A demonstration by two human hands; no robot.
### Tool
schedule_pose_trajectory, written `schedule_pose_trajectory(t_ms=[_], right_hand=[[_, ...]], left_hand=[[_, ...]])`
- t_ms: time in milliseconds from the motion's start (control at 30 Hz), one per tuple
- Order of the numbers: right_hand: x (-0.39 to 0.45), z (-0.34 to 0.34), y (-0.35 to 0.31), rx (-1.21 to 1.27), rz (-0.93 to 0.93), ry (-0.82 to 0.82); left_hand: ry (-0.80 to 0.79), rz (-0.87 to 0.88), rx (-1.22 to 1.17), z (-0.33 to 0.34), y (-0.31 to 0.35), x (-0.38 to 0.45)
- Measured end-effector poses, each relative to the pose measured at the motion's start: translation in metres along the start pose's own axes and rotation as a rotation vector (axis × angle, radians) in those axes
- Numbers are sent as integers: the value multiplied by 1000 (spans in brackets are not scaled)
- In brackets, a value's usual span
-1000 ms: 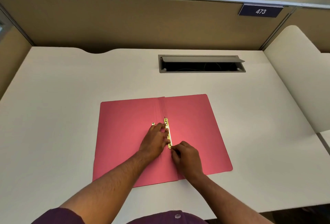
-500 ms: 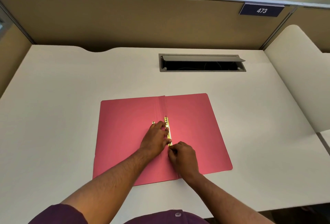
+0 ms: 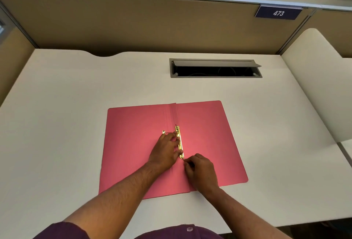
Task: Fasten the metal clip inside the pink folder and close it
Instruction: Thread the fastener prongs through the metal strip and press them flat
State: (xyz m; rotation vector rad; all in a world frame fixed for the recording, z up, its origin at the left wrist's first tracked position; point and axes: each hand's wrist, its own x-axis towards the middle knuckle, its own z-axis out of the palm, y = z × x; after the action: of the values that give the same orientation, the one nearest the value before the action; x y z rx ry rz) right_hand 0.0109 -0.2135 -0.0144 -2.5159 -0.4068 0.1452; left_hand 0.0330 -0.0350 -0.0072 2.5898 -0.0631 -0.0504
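The pink folder (image 3: 205, 136) lies open and flat on the white desk (image 3: 76, 124). A gold metal clip (image 3: 179, 141) runs along the right side of its spine fold. My left hand (image 3: 166, 151) presses flat on the folder just left of the clip, its fingertips on the clip's bar. A thin prong end with a small gold tip (image 3: 163, 132) sticks out to the left past my fingers. My right hand (image 3: 200, 170) has its fingers curled and pinches the thin prong at the clip's near end.
A grey cable slot (image 3: 215, 68) with its lid raised sits in the desk behind the folder. Tan partition walls (image 3: 133, 21) close off the back and left. A cream divider panel (image 3: 314, 78) stands at the right. Plants show above the partition.
My right hand has shifted slightly at the clip's near end, its fingertips now pinching the prong there. My left hand has stayed in place on the clip.
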Motion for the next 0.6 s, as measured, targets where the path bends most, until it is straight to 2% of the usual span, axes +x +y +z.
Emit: schedule_pose_trajectory(t_ms=[200, 467, 600], right_hand=[[24, -9, 1, 89, 3, -13], [106, -10, -24, 269, 75, 5], [129, -7, -32, 196, 29, -65]], left_hand=[[29, 7, 40, 6, 0, -6], [59, 10, 32, 7, 1, -6], [66, 7, 22, 9, -1, -5]])
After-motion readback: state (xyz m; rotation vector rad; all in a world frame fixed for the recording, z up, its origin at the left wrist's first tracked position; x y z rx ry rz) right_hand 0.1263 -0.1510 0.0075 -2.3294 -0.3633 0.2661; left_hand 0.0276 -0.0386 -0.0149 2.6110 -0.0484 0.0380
